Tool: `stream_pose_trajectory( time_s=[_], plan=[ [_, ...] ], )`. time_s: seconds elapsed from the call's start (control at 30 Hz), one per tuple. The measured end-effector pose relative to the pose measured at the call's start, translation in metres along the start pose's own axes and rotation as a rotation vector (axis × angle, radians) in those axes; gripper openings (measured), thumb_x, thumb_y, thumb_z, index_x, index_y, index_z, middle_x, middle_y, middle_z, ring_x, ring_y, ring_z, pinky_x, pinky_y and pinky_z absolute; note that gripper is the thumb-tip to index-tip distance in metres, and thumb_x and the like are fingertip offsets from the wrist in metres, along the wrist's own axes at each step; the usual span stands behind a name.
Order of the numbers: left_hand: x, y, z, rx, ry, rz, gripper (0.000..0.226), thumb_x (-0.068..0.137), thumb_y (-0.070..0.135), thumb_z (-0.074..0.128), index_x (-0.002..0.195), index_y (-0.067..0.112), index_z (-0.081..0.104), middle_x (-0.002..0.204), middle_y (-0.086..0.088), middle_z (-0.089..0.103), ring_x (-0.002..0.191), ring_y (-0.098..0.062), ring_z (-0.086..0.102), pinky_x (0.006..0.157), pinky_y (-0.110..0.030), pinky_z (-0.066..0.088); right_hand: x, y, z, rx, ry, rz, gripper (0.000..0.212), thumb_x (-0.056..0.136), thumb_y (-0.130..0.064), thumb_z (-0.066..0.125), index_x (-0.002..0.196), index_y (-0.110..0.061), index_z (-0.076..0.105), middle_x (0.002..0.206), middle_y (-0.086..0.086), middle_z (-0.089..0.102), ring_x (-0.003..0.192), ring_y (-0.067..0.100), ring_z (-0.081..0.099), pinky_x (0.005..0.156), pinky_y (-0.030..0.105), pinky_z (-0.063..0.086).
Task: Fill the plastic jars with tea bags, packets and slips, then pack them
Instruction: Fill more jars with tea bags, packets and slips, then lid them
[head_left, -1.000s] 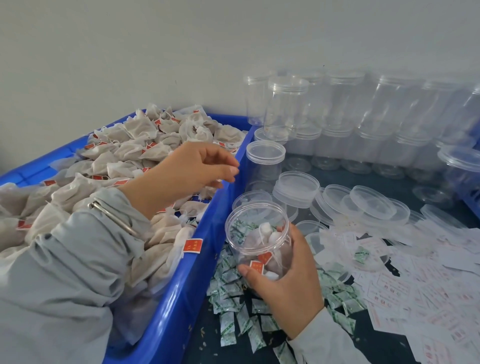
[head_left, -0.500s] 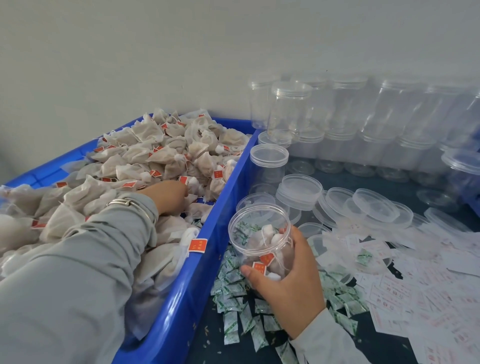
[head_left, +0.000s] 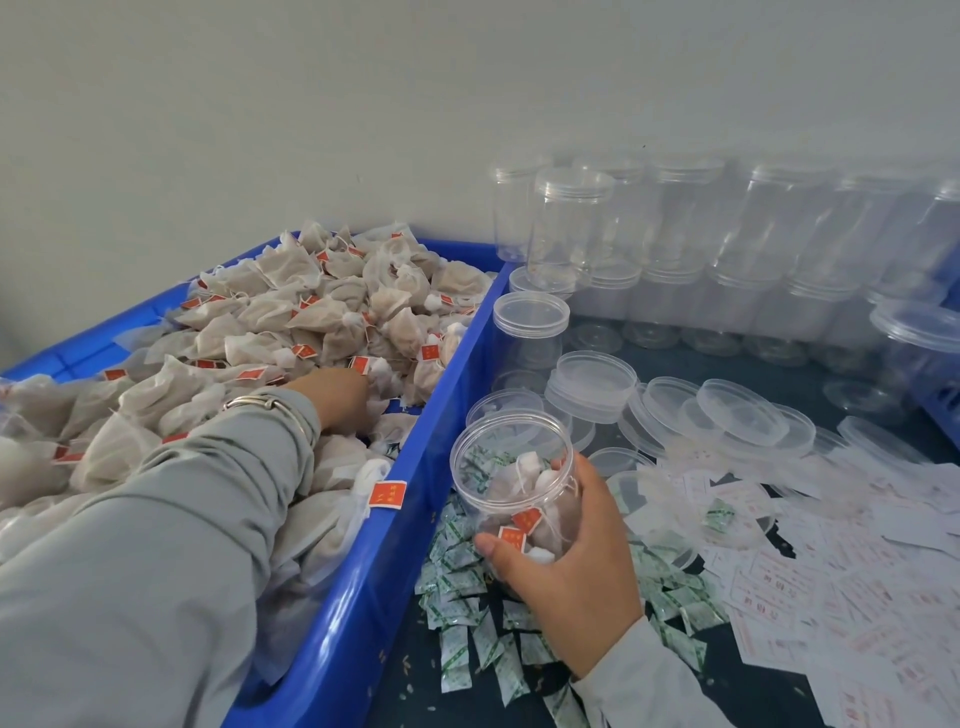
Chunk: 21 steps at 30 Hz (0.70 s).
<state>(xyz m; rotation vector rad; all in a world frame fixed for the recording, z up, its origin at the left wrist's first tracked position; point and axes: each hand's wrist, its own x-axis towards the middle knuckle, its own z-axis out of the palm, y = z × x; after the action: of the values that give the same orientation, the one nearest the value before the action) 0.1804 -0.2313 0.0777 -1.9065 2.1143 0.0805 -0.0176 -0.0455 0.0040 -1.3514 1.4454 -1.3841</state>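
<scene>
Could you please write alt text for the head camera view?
A right hand grips an open clear plastic jar holding tea bags, while the left hand digs into a blue plastic crate heaped with tea bags.

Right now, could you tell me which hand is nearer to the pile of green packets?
The right. The right hand holds the open jar directly above the green packets; the left hand is in the blue crate among the tea bags.

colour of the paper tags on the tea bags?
Red-orange tags, clearest in the head view.
</scene>
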Motion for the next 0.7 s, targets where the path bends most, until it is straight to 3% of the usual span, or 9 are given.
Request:
stream_pose_trajectory(
  time_s=[0.1,0.2,0.3,0.37,0.5,0.63,0.7],
  plan=[
    [-0.003,-0.007,-0.005,-0.037,0.083,0.058,0.018,0.089,0.026,0.057,0.099,0.013,0.065,0.088,-0.003,0.06,0.081,-0.019,0.054,0.069,-0.025,0.039,-0.001,-0.001,0.0,0.014,-0.009,-0.004,0.106,0.046,-0.053,0.083,0.139,-0.032,0.036,0.133,-0.003,0.05,0.122,0.015,0.053,0.097,0.038,0.051],
    [-0.005,-0.013,-0.012,-0.285,0.205,0.079,0.021,0.089,0.03,0.059,0.074,0.016,0.059,0.077,-0.006,0.061,0.068,-0.017,0.053,0.058,-0.028,0.036,-0.001,-0.001,-0.001,0.039,-0.023,-0.003,0.104,0.048,-0.048,0.085,0.139,-0.031,0.037,0.134,-0.001,0.05,0.123,0.018,0.053,0.095,0.037,0.052],
    [-0.009,-0.012,-0.021,-0.628,0.308,0.084,0.034,0.089,0.038,0.059,0.088,0.004,0.065,0.085,-0.016,0.064,0.071,-0.022,0.056,0.067,-0.037,0.046,0.0,0.0,0.0,0.071,-0.031,0.001,0.103,0.048,-0.043,0.087,0.138,-0.03,0.038,0.134,0.001,0.05,0.122,0.019,0.053,0.092,0.037,0.054],
    [-0.016,-0.009,-0.03,-0.863,0.336,0.106,0.036,0.089,0.038,0.059,0.093,0.003,0.067,0.08,-0.014,0.062,0.069,-0.02,0.052,0.065,-0.035,0.045,0.0,0.0,0.0,0.066,-0.029,0.003,0.104,0.047,-0.046,0.086,0.138,-0.031,0.038,0.134,0.001,0.05,0.122,0.019,0.054,0.092,0.037,0.054],
    [-0.038,0.005,-0.047,-1.434,0.119,0.222,0.019,0.093,0.027,0.056,0.092,0.013,0.068,0.079,-0.006,0.069,0.07,-0.02,0.062,0.075,-0.037,0.049,0.001,0.001,0.001,0.029,-0.032,0.008,0.107,0.046,-0.054,0.084,0.139,-0.035,0.034,0.135,-0.003,0.049,0.123,0.019,0.053,0.098,0.04,0.049],
    [-0.06,0.024,-0.054,-1.56,-0.05,0.34,0.021,0.094,0.024,0.054,0.083,0.014,0.069,0.07,-0.007,0.067,0.055,-0.017,0.063,0.044,-0.028,0.052,0.001,0.001,0.001,0.041,-0.025,0.001,0.104,0.046,-0.051,0.085,0.137,-0.035,0.036,0.135,-0.002,0.05,0.122,0.018,0.054,0.096,0.039,0.051],
    [-0.068,0.031,-0.057,-1.592,-0.109,0.347,0.022,0.089,0.025,0.058,0.075,0.019,0.073,0.069,-0.003,0.068,0.054,-0.013,0.064,0.044,-0.025,0.053,0.001,0.001,0.001,0.049,-0.025,0.001,0.104,0.046,-0.051,0.085,0.137,-0.036,0.036,0.135,-0.002,0.05,0.122,0.018,0.054,0.095,0.038,0.052]
  ],
)
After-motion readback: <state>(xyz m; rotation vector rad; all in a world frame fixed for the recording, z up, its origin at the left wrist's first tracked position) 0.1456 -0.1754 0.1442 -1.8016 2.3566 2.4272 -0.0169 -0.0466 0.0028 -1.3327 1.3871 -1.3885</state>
